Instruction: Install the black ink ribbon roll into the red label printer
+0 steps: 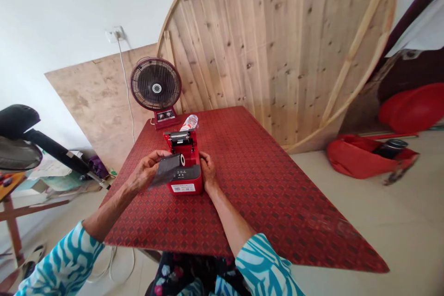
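Left hand (150,166), dark roll (176,159), open red printer (197,178), right hand (209,171).
Left fingers close on the roll's loose sheet (167,171); the roll, not yet enclosed, overlaps the printer on the tabletop (249,180), lid (181,138) already up; right fingers (grip unclear) curve against its side.

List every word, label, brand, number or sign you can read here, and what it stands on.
No text can be read for certain.
Printer, white label: a code-like square and printed lines, too small to read.
Printer, dark panel: pale marks, too small.
Fan, around the knobs: any markings too small.
Bottle: any print too blurred.
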`<state>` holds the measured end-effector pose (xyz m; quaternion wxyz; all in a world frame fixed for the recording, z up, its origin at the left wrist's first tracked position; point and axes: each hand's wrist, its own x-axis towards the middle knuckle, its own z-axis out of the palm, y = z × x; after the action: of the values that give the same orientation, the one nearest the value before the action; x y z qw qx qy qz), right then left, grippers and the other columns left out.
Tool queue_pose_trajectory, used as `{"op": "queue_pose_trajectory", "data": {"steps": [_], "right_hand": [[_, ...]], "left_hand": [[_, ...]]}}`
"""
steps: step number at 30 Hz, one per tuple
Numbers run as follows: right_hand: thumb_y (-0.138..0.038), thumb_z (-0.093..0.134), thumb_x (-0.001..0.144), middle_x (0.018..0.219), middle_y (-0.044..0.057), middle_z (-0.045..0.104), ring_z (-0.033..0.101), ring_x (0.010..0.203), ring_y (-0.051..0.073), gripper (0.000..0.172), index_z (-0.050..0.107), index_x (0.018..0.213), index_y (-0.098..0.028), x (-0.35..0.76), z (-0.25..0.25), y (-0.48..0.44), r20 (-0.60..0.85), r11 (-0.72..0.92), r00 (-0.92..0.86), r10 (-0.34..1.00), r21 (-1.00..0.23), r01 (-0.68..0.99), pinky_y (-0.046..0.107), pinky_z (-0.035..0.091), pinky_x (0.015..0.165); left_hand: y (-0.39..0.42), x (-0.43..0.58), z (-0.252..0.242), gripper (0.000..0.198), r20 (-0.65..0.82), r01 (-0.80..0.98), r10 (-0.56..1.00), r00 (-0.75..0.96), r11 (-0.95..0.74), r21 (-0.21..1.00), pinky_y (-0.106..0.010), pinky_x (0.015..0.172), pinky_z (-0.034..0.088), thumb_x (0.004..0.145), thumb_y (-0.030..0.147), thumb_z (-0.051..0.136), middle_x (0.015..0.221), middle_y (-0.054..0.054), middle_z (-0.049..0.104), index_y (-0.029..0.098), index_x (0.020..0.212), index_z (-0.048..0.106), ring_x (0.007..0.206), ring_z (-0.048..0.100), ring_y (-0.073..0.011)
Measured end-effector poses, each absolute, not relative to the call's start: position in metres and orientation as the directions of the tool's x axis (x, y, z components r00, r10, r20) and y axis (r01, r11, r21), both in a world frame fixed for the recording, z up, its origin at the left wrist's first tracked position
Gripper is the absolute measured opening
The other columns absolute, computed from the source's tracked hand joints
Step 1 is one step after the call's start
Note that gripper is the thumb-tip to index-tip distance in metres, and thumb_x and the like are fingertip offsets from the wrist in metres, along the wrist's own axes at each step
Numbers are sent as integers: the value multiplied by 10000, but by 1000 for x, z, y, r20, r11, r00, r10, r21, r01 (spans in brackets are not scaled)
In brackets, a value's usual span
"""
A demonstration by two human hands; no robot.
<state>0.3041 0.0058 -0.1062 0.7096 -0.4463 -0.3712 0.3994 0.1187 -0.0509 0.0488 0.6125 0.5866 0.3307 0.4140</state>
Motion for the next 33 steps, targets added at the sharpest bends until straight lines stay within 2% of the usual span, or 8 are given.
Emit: {"op": "queue_pose_trajectory", "data": {"steps": [6,12,15,19,21,26,31,33], "right_hand": [[-357,492,757,1074,48,687,587,1067,232,339,662,1018,-224,304,-105,4,176,286,400,900,-929,-234,420,416,992],[-355,489,762,1085,45,687,587,1072,228,334,663,1016,-226,306,-107,6,182,287,399,898,-932,-221,421,411,995],[-363,501,756,1080,47,684,584,1068,230,330,662,1009,-226,306,-108,6,177,283,399,900,-932,-224,425,410,993],[-361,506,752,1072,46,685,584,1061,228,323,664,1000,-227,307,-107,5,188,295,405,895,-930,-220,426,405,999],[-364,508,752,1072,49,684,584,1058,229,326,663,1003,-225,307,-107,5,187,292,399,898,-930,-223,428,407,996],[-359,504,761,1064,42,688,586,1048,220,318,665,1004,-230,308,-107,4,178,279,403,898,-938,-208,421,409,996],[-346,501,757,1054,41,687,588,1033,216,313,666,995,-229,307,-106,5,190,292,408,893,-934,-204,419,412,991],[-341,497,757,1055,40,687,590,1027,215,312,665,994,-228,307,-107,5,184,290,411,893,-933,-212,416,416,986]], "left_hand": [[-53,117,43,451,1,-60,937,350,22,998,-215,565,499,675,419,797,904,-78,745,156,1019,672,662,688,-171],[-56,113,49,496,-57,27,945,321,51,998,-315,794,526,673,344,771,1006,-93,745,155,1122,679,908,694,-248],[-54,109,47,414,-1,-12,938,347,5,1000,-338,879,503,701,412,728,1062,-96,729,152,1023,721,988,669,-249],[-52,108,40,335,31,41,959,280,-44,998,-287,804,510,679,373,782,959,-61,736,159,923,698,845,669,-176],[-53,109,40,388,36,38,964,264,-48,998,-271,768,508,632,325,822,900,-40,729,164,948,664,796,660,-158],[-58,109,47,539,-16,132,956,292,-23,991,-283,783,498,634,355,798,998,-66,710,166,1103,613,859,657,-181],[-58,99,49,498,56,224,975,213,-105,969,-274,720,503,606,388,790,894,-32,681,171,1007,589,794,638,-167],[-59,95,53,453,122,332,970,209,-187,924,-276,685,505,625,378,776,844,-19,661,171,984,592,751,626,-160]]}}
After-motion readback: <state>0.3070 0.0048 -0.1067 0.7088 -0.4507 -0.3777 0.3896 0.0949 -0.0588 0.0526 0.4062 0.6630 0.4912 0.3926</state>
